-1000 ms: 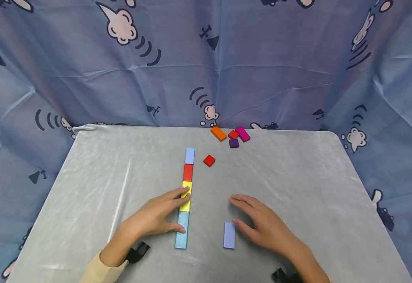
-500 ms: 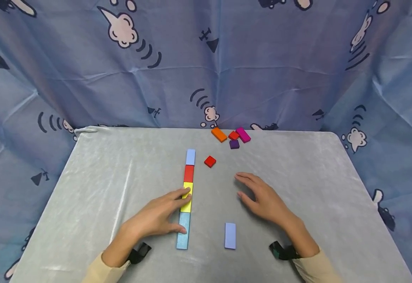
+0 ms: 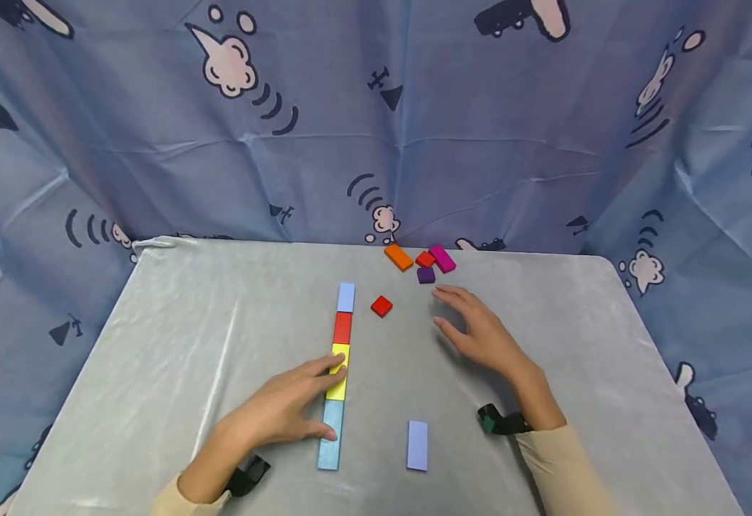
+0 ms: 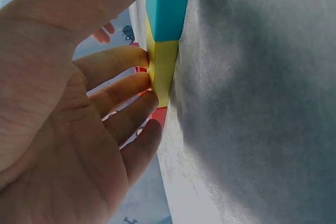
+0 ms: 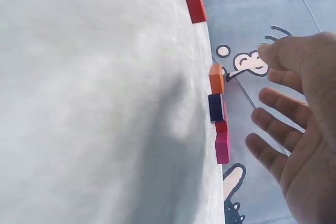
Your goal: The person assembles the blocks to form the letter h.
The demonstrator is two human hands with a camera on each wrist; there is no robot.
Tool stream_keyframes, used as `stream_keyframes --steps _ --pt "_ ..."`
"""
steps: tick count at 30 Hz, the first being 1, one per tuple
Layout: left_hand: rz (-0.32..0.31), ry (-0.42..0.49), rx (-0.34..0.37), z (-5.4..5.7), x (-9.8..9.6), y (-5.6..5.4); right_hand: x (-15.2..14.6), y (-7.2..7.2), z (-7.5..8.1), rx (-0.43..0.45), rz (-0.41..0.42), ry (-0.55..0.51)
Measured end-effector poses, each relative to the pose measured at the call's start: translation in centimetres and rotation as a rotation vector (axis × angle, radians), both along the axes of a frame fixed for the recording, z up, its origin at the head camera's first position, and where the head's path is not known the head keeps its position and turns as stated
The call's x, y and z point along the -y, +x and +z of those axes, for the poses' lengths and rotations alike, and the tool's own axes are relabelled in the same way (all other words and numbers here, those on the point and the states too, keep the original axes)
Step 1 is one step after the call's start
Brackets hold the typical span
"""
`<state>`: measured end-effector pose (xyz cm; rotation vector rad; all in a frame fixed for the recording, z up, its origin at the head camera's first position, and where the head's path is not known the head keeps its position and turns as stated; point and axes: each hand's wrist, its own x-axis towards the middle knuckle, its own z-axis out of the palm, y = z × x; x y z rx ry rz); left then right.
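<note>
Blocks lie end to end in a straight row on the table: a light blue one [image 3: 329, 455], a yellow one [image 3: 337, 390], a red one [image 3: 342, 327] and a short periwinkle one [image 3: 346, 297]. My left hand [image 3: 275, 408] rests on this row from the left, fingertips on the yellow block and thumb on the light blue one. Nothing is in my right hand [image 3: 482, 333], held over the table with fingers spread. Just beyond its fingertips sits a small purple block [image 3: 426, 275]. A loose red block [image 3: 381, 307] lies between that hand and the row.
At the table's back edge an orange block [image 3: 398, 257], a red block [image 3: 424, 259] and a magenta block [image 3: 442, 258] lie grouped near the purple one. A longer periwinkle block [image 3: 417, 446] lies in front. Patterned blue cloth [image 3: 498, 165] hangs behind the silvery tabletop [image 3: 175, 337].
My right hand has moved away from beside the longer periwinkle block, forward toward the blocks at the back. The left hand has stayed on the row.
</note>
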<state>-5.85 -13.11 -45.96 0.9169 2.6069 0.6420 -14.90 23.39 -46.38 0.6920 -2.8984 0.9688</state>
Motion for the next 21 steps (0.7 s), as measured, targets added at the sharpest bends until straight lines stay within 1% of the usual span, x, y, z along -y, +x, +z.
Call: stream_keyframes --steps 3,6,11,15,21 --pt "0.005 -0.003 0.004 0.0 0.1 -0.1 0.3 -1.5 0.2 0.017 0.001 0.001" --pt "0.011 -0.003 0.009 0.1 0.1 -0.1 0.6 -2.7 0.2 0.032 0.002 -0.008" --pt "0.011 -0.005 0.015 0.0 0.1 0.0 1.0 -3.8 0.1 0.041 -0.002 -0.018" --pt "0.015 -0.013 0.014 -0.1 0.1 0.1 0.7 -4.7 -0.1 0.042 -0.009 -0.006" --pt "0.02 -0.017 0.005 -0.1 0.0 0.1 0.0 -6.6 -0.1 0.062 -0.049 0.023"
